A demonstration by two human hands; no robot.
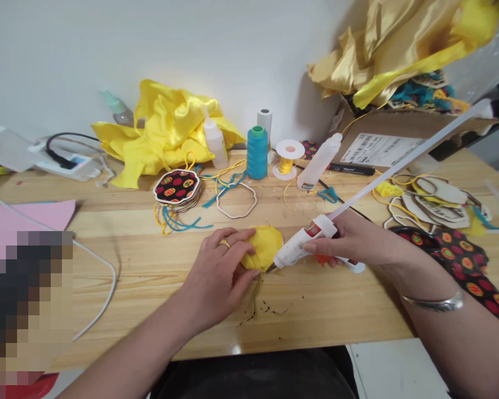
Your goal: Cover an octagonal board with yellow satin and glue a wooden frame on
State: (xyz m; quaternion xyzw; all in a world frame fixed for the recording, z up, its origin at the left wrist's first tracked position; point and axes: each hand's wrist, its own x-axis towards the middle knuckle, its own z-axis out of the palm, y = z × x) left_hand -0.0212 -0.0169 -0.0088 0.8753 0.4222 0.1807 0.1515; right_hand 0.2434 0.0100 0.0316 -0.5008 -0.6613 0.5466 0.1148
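Observation:
My left hand [228, 263] has its fingers closed on the left side of a yellow fabric-covered piece [266, 246], held low over the wooden table. Wrapped round the handle of a white hot glue gun [301, 242] is my right hand [345, 241]. The gun's dark nozzle points down and left at the lower right edge of the yellow piece; whether it touches cannot be made out. A long glue stick [407, 163] sticks out of the gun's back, up to the right. Below the yellow piece hangs a thin cord, partly hidden by my left thumb.
Behind my hands stand a teal thread cone [257, 154], a yellow thread spool [289, 160] and squeeze bottles [320, 160]. A patterned ornament stack [177, 187] and a wooden outline frame [236, 200] lie left of them. Yellow satin [158, 127], a cardboard box [353, 133] and patterned fabric [469, 260] flank the work.

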